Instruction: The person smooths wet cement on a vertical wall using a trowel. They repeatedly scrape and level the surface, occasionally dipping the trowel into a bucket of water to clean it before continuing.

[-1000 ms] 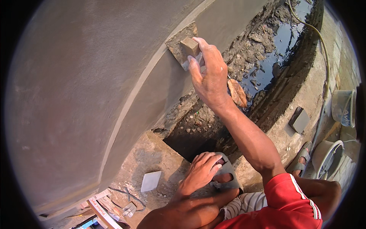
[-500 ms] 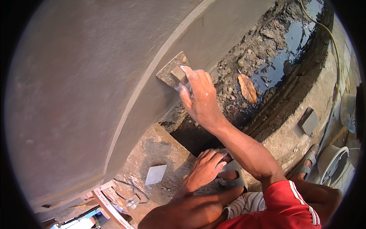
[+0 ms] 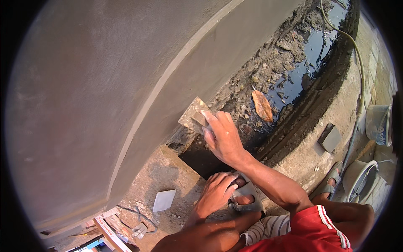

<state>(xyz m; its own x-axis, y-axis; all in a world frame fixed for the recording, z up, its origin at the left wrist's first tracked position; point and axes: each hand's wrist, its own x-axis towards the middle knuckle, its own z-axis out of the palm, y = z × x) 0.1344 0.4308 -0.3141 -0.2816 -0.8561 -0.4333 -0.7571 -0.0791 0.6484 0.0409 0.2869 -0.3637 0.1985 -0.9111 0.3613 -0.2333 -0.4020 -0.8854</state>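
Observation:
In my right hand (image 3: 226,136) is a small square plastering float (image 3: 194,112), mortar-smeared, with a block-shaped grip pinched between thumb and fingers. It is at the lower edge of a smooth grey plastered wall (image 3: 84,105) with a paler curved band; I cannot tell if its face touches. My left hand (image 3: 215,191) lies low by my sandalled foot (image 3: 247,197), fingers extended over the toe area and nothing seen in its grasp. Left of that hand, a pale grey square plate (image 3: 164,200) rests on the rough concrete slab (image 3: 161,174).
Beyond the slab runs a muddy ditch with dark water (image 3: 312,50) and a dry brown leaf (image 3: 262,106). On its concrete rim sits a dark flat block (image 3: 329,137). Farther right are a hose (image 3: 360,71), a clear bucket (image 3: 375,122) and a grey bucket (image 3: 349,180).
My right hand has brought the float down along the wall's lower edge, closer to the slab. My left hand stays by the foot; the whole view has shifted slightly.

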